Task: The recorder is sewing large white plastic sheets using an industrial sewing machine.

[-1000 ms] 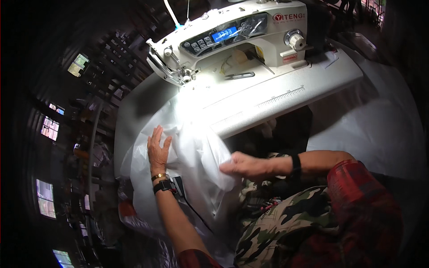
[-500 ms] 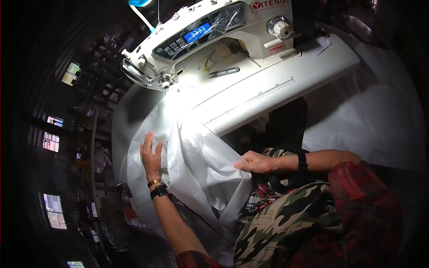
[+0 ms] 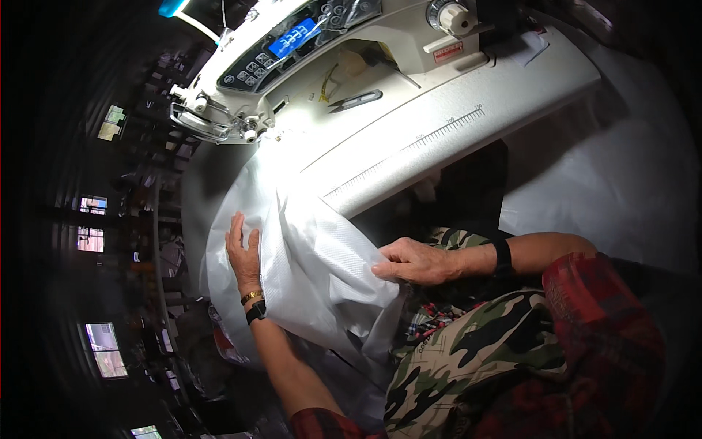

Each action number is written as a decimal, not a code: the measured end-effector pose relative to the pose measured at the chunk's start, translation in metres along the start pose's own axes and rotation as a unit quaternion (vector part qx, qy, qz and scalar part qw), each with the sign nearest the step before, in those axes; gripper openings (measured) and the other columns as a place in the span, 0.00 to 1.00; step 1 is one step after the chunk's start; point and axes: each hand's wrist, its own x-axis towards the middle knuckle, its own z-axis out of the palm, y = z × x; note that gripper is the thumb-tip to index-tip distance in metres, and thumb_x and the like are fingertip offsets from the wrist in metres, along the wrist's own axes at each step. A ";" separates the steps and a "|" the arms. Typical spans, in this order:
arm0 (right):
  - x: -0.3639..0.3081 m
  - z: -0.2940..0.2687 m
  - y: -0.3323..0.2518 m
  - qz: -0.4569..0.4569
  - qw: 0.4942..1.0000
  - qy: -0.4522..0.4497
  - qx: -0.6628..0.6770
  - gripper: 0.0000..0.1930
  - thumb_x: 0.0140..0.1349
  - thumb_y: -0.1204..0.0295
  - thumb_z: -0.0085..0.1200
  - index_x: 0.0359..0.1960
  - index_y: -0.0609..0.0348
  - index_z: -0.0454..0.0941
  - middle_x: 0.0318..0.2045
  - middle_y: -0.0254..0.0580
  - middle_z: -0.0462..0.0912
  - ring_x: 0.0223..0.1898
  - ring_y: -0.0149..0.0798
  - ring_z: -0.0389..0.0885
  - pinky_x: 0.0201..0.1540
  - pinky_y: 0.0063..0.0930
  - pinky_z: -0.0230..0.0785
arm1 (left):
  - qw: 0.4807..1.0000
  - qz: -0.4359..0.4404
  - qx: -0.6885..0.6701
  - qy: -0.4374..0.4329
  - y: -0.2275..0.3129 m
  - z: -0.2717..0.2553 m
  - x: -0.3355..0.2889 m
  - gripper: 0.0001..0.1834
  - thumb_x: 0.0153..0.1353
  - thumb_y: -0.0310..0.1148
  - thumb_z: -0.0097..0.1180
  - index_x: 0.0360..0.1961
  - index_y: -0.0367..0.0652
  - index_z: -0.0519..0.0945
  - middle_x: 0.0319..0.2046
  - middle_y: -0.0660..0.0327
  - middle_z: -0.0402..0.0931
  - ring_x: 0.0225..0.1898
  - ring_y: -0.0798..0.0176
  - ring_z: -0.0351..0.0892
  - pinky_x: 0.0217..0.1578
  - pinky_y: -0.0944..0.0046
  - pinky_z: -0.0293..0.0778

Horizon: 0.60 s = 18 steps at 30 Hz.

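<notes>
The white cloth (image 3: 307, 256) hangs off the surface (image 3: 468, 124) between both hands: left hand (image 3: 243, 252) flat on it, right hand (image 3: 413, 261) pinching its edge.

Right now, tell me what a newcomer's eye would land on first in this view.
First, the white woven fabric glowing under the lamp, spilling from the sewing machine at the top down to the person's lap. Next, the two hands on it: the left hand lies flat on its left side, and the right hand pinches its right edge. The machine's blue lit display also stands out against the dark room.
</notes>
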 end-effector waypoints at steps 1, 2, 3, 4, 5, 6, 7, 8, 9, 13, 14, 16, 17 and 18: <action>0.000 0.000 0.000 -0.002 1.000 -0.008 0.002 0.22 0.70 0.56 0.48 0.30 0.68 0.76 0.22 0.33 0.74 0.27 0.26 0.68 0.31 0.29 0.64 | 1.000 0.000 0.004 -0.001 0.000 0.000 0.000 0.28 0.65 0.46 0.55 0.61 0.42 0.73 0.65 0.57 0.69 0.70 0.52 0.60 0.71 0.47 0.46; 0.001 -0.001 0.001 -0.005 1.000 -0.017 0.002 0.23 0.69 0.56 0.48 0.31 0.69 0.77 0.22 0.36 0.76 0.27 0.27 0.70 0.32 0.30 0.66 | 1.000 0.001 0.008 0.001 0.000 0.000 0.000 0.28 0.65 0.46 0.54 0.61 0.42 0.72 0.65 0.57 0.69 0.70 0.52 0.60 0.71 0.47 0.46; 0.001 -0.001 0.002 -0.004 1.000 -0.013 0.003 0.23 0.69 0.56 0.48 0.31 0.69 0.77 0.22 0.35 0.76 0.27 0.27 0.70 0.32 0.30 0.66 | 1.000 0.004 0.009 0.000 0.000 0.000 -0.001 0.28 0.65 0.46 0.54 0.62 0.42 0.72 0.65 0.57 0.69 0.70 0.52 0.60 0.71 0.47 0.46; 0.002 -0.002 0.003 -0.002 1.000 -0.009 0.005 0.23 0.69 0.56 0.48 0.30 0.69 0.77 0.22 0.35 0.76 0.27 0.27 0.70 0.32 0.30 0.66 | 1.000 0.007 0.009 -0.001 0.000 0.000 -0.001 0.28 0.65 0.46 0.54 0.62 0.42 0.72 0.65 0.57 0.69 0.70 0.52 0.60 0.71 0.47 0.46; 0.002 -0.002 0.005 0.020 1.000 -0.013 -0.003 0.23 0.69 0.56 0.48 0.30 0.69 0.77 0.22 0.35 0.75 0.27 0.27 0.69 0.32 0.31 0.66 | 1.000 0.009 0.009 -0.001 0.000 0.000 -0.001 0.28 0.66 0.46 0.54 0.62 0.42 0.72 0.65 0.57 0.69 0.70 0.52 0.60 0.71 0.47 0.46; 0.002 -0.003 0.006 0.005 1.000 -0.010 0.003 0.23 0.69 0.56 0.47 0.30 0.69 0.77 0.21 0.35 0.75 0.27 0.27 0.69 0.32 0.31 0.66 | 1.000 0.007 0.010 0.000 0.000 0.000 -0.001 0.28 0.66 0.46 0.53 0.62 0.42 0.72 0.65 0.57 0.69 0.70 0.52 0.60 0.71 0.47 0.46; 0.003 -0.003 0.007 0.009 1.000 -0.015 0.000 0.23 0.69 0.56 0.47 0.30 0.69 0.77 0.21 0.34 0.75 0.27 0.27 0.69 0.32 0.31 0.66 | 1.000 0.006 0.012 0.001 0.000 0.000 -0.001 0.28 0.66 0.47 0.53 0.62 0.42 0.72 0.65 0.57 0.69 0.70 0.52 0.60 0.71 0.47 0.46; 0.003 -0.003 0.007 0.030 0.999 -0.016 -0.013 0.23 0.70 0.56 0.47 0.29 0.68 0.77 0.21 0.34 0.74 0.27 0.27 0.69 0.32 0.31 0.66 | 1.000 0.005 0.013 0.002 -0.001 0.000 -0.001 0.28 0.66 0.47 0.53 0.62 0.42 0.72 0.65 0.57 0.69 0.70 0.52 0.60 0.71 0.47 0.46; 0.003 -0.003 0.008 0.013 1.000 -0.014 0.002 0.23 0.70 0.56 0.47 0.29 0.68 0.76 0.21 0.34 0.74 0.27 0.27 0.69 0.31 0.31 0.66 | 1.000 0.004 0.008 0.002 -0.002 0.001 -0.001 0.28 0.66 0.46 0.53 0.62 0.42 0.72 0.65 0.57 0.69 0.70 0.52 0.60 0.71 0.48 0.46; 0.001 -0.001 0.006 0.009 1.000 0.006 0.016 0.23 0.70 0.56 0.47 0.27 0.67 0.75 0.20 0.34 0.73 0.26 0.27 0.68 0.31 0.31 0.65 | 1.000 0.007 0.010 0.005 -0.004 0.001 -0.001 0.27 0.66 0.46 0.53 0.62 0.42 0.72 0.65 0.57 0.69 0.70 0.53 0.60 0.71 0.48 0.46; 0.000 0.000 0.005 0.004 1.000 0.010 0.018 0.23 0.70 0.56 0.47 0.27 0.67 0.75 0.20 0.33 0.73 0.26 0.27 0.67 0.31 0.31 0.64 | 1.000 0.010 0.015 0.005 -0.004 0.001 -0.001 0.27 0.66 0.45 0.53 0.62 0.42 0.72 0.65 0.57 0.69 0.70 0.53 0.60 0.71 0.48 0.46; 0.001 0.000 0.003 0.010 1.000 0.003 0.022 0.23 0.69 0.56 0.48 0.27 0.67 0.75 0.20 0.33 0.72 0.26 0.27 0.66 0.30 0.32 0.64 | 1.000 0.003 0.000 0.004 -0.003 0.002 -0.001 0.27 0.66 0.45 0.53 0.62 0.42 0.72 0.65 0.57 0.69 0.70 0.53 0.60 0.71 0.49 0.45; 0.001 -0.001 0.001 0.032 0.999 -0.004 0.017 0.23 0.69 0.56 0.48 0.27 0.67 0.75 0.20 0.33 0.71 0.26 0.27 0.66 0.30 0.32 0.64 | 1.000 -0.001 -0.009 0.005 -0.002 0.002 0.000 0.27 0.66 0.45 0.53 0.62 0.42 0.72 0.65 0.57 0.69 0.70 0.53 0.60 0.71 0.49 0.45; 0.001 -0.001 -0.001 0.016 1.000 0.002 0.006 0.23 0.69 0.56 0.48 0.27 0.67 0.75 0.20 0.36 0.73 0.25 0.29 0.68 0.31 0.33 0.65 | 1.000 -0.010 -0.005 0.001 -0.001 0.001 0.000 0.27 0.65 0.44 0.53 0.62 0.42 0.72 0.65 0.57 0.69 0.70 0.53 0.60 0.71 0.48 0.45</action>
